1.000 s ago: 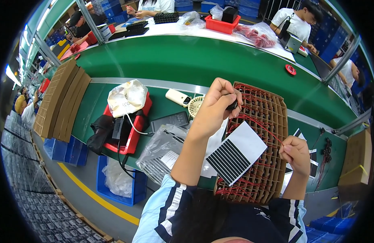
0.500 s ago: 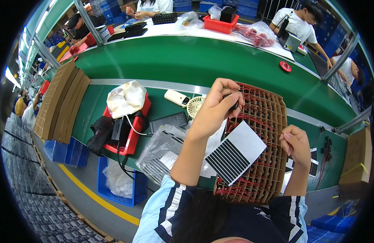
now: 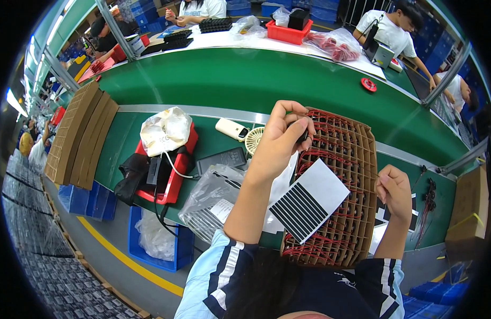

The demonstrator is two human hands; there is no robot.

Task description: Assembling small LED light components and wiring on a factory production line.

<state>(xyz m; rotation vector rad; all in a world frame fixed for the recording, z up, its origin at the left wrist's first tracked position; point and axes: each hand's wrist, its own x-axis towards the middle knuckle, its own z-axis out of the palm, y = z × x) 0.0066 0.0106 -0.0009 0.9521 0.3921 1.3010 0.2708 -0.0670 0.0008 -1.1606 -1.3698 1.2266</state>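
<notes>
My left hand [image 3: 285, 130] is closed in a pinch around a small dark round part [image 3: 303, 137], mostly covered by the fingers, above the far left corner of a divided cardboard tray [image 3: 366, 139]. My right hand [image 3: 395, 192], fingers curled and thumb pressed to the forefinger, hovers just past the tray's right edge; anything it pinches is too small to make out. Small dark parts with red wires [image 3: 330, 155] fill many cells of the tray. Across its near left portion lies a white sheet [image 3: 330, 181] bearing rows of black strips.
To the left are a red bin [image 3: 168, 195], a plastic bag [image 3: 205, 199], a black device [image 3: 222, 159] and a cream handheld fan [image 3: 254, 140]. Dark wired parts [image 3: 429, 196] lie at right. Beyond, a red round piece [image 3: 368, 85] sits on the green belt [image 3: 224, 80]; people work opposite.
My right hand has shifted slightly right, away from the tray. The left hand has turned a little, still pinching the dark part. The red round piece has slid left on the belt.
</notes>
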